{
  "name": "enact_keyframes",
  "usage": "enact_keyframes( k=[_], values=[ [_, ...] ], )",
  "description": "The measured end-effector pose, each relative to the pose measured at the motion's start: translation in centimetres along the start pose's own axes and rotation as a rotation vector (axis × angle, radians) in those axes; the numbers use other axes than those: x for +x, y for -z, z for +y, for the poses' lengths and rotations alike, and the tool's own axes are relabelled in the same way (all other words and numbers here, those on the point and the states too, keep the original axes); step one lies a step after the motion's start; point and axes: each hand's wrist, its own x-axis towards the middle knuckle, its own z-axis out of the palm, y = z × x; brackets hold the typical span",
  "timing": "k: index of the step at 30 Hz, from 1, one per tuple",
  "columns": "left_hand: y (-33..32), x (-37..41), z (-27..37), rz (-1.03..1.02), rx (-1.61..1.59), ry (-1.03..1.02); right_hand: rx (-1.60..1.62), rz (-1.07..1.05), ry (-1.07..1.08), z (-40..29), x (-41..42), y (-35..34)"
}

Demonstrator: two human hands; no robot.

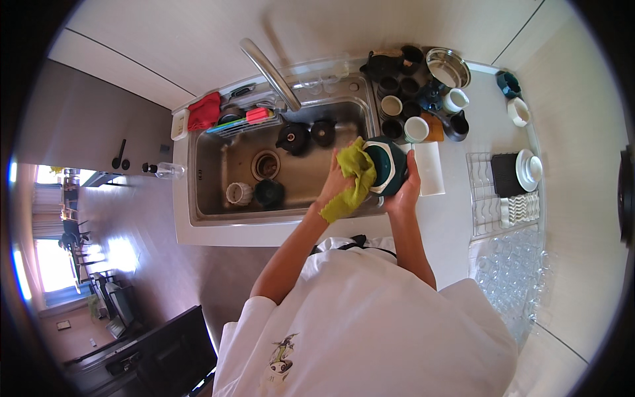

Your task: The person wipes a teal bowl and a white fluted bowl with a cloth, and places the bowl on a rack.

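My right hand (pixel 404 191) grips a dark green hexagonal vessel (pixel 401 171) with a pale rim, tilted so its opening faces left. My left hand (pixel 338 182) holds a yellow-green cloth (pixel 354 173) against the vessel's rim. Both hands are over the right front part of the steel sink (pixel 307 183). In the basin lie a black teapot (pixel 293 139), a round black piece (pixel 323 133), a white ribbed cup (pixel 239 193) and a dark cup (pixel 269 193). A white rectangular tray (pixel 430 168) rests on the counter just right of the vessel.
The faucet (pixel 270 74) arches over the sink's back. A wire caddy (pixel 248 124) sits inside the back left edge, near a red cloth (pixel 204 111). Dark cups (pixel 388 87) and a steel bowl (pixel 448 68) crowd the back right; a drying rack (pixel 481 198) and glassware (pixel 511 273) stand farther right.
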Motion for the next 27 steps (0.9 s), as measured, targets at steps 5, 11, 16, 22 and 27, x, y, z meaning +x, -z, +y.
enact_keyframes(
  k=[5,11,16,22,27],
  values=[
    [0.7,0.5,2.6,0.224,-0.3,0.124,-0.039,-0.027,0.007,1.5,1.0,0.8],
    [1.2,1.9,2.3,0.331,-1.104,0.255,-0.252,-0.045,0.13,2.1,-1.1,-2.1],
    [3.2,2.7,2.6,0.244,-1.339,0.498,-0.668,-0.039,0.308,3.5,-1.5,-1.0],
    [4.0,2.5,-3.1,0.146,-0.587,-0.066,-0.717,-0.279,0.257,2.8,-1.0,1.0],
    [0.4,-1.2,-4.8,0.354,-1.193,-0.033,-0.407,-0.287,0.153,2.6,-1.1,-0.7]
  ],
)
